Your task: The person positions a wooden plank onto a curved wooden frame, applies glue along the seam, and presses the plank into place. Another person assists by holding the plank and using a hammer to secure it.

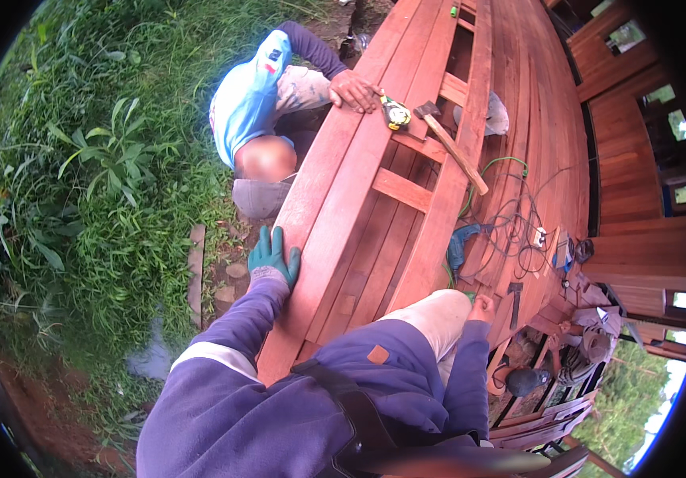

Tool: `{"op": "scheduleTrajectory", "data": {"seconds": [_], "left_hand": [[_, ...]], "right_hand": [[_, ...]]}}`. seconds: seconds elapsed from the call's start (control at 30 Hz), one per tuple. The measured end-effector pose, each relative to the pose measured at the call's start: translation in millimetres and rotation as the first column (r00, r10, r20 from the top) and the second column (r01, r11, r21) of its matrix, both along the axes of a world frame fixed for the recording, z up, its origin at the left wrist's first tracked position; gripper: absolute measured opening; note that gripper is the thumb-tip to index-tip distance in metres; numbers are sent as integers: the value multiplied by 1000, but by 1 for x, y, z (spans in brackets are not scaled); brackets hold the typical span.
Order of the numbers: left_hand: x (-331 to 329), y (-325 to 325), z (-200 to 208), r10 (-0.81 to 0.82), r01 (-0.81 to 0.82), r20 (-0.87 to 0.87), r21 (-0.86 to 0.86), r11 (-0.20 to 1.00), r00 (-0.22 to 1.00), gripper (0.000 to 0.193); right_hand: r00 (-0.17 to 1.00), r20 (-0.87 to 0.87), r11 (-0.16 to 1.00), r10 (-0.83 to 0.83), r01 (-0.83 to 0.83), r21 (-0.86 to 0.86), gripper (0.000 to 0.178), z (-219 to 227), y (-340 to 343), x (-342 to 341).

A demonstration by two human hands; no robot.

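My left hand, in a green-and-grey glove, lies flat with fingers spread on the outer edge of a reddish wooden plank. My right hand is bare and closed beside my knee; a bit of green shows next to it, and what the fingers hold is hidden. Farther along the planks lie a yellow-and-black tape measure and a wooden-handled hammer, which spans the gap between boards. Short crosspieces bridge that gap. A co-worker's hand rests on the planks near the tape measure.
On the left, a co-worker in a light blue shirt crouches low beside the planks, next to grass. Tangled cables and a dark-headed tool lie on the deck to the right. Other people are at the lower right.
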State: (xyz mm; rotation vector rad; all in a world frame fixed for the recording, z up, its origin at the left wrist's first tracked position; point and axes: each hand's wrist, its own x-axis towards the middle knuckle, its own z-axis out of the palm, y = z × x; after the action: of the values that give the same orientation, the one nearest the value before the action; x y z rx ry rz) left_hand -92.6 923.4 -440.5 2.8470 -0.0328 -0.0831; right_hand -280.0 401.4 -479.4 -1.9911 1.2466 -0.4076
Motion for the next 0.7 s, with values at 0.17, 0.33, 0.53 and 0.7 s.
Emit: {"op": "scheduleTrajectory", "data": {"seconds": [0.17, 0.33, 0.53, 0.7], "left_hand": [[3, 1, 4, -1, 1, -50, -18, 1000, 999, 71], [3, 4, 1, -6, 5, -30, -37, 999, 1000, 70], [4, 6, -5, -8, 9, 17, -48, 999, 1000, 71], [5, 5, -5, 8, -6, 29, -64, 998, 1000, 68]], "right_hand": [[982, -34, 982, 184, -182, 44, 47, 7, 33, 95], [977, -191, 990, 97, -115, -87, 75, -21, 97, 160], [943, -318, 961, 95, -170, -217, 84, -25, 115, 184], [896, -439, 968, 64, -163, -191, 80, -7, 123, 190]]}}
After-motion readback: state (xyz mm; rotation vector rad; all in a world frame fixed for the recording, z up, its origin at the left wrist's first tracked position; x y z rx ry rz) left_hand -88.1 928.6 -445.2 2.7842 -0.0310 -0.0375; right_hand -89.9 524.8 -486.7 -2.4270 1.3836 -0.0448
